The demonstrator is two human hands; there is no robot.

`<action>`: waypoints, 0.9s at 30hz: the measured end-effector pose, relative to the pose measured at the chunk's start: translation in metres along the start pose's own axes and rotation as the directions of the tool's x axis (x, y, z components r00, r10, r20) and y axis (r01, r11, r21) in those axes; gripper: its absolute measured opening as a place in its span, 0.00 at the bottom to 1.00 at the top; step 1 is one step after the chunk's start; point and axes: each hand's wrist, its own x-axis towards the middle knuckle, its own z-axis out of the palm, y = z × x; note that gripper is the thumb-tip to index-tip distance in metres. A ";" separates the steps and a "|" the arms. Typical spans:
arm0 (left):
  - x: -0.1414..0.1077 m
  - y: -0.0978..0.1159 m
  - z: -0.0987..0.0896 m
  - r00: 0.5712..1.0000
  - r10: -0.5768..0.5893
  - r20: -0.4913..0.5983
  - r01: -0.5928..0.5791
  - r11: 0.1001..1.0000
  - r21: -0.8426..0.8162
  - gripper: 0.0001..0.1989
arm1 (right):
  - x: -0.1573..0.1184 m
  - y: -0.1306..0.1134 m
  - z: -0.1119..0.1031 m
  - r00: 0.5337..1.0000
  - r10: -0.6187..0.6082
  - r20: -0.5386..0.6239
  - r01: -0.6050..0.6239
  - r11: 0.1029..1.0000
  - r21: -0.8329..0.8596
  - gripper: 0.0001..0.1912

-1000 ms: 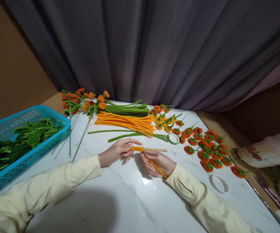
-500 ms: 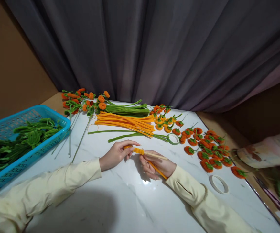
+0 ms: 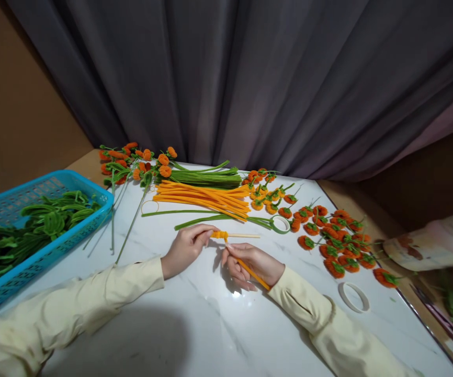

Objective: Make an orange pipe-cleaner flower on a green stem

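Pinched in my left hand (image 3: pixel 187 248) is one end of a thin wooden stick (image 3: pixel 246 235), which points to the right above the table. An orange pipe cleaner (image 3: pixel 253 272) is coiled around the stick in several tight turns just beside my left fingertips. Its loose length runs down through my right hand (image 3: pixel 252 264), whose thumb and fingers grip it a little below the coil. Beyond my hands lie a bundle of straight orange pipe cleaners (image 3: pixel 201 196) and a bundle of green ones (image 3: pixel 206 178).
At the left stands a blue basket (image 3: pixel 109 201) holding green fuzzy leaves (image 3: pixel 54 222). Many small orange pumpkin shapes (image 3: pixel 334 267) with green tops lie at the right, near a white tape roll (image 3: pixel 354 298). Another tape roll (image 3: pixel 280 225) sits farther back. Stemmed orange pieces (image 3: pixel 165 171) lie back left.
My right hand has shifted slightly down from the stick, which now shows bare to the right of the coil. The stick has turned closer to level. My left hand has barely moved.
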 end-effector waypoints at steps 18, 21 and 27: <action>0.005 -0.007 -0.007 1.000 -0.002 0.002 0.001 0.989 0.148 0.14 | -0.003 -0.003 -0.006 1.000 -0.009 0.025 0.008 0.999 0.041 0.15; 0.005 -0.009 -0.009 0.998 0.049 0.027 -0.053 0.986 0.157 0.14 | -0.005 -0.005 -0.007 0.997 0.020 0.071 -0.024 0.998 0.063 0.15; 0.005 -0.007 -0.012 0.976 0.177 0.124 -0.194 0.971 0.143 0.15 | -0.006 -0.007 -0.006 0.998 0.056 0.017 -0.057 0.996 0.066 0.12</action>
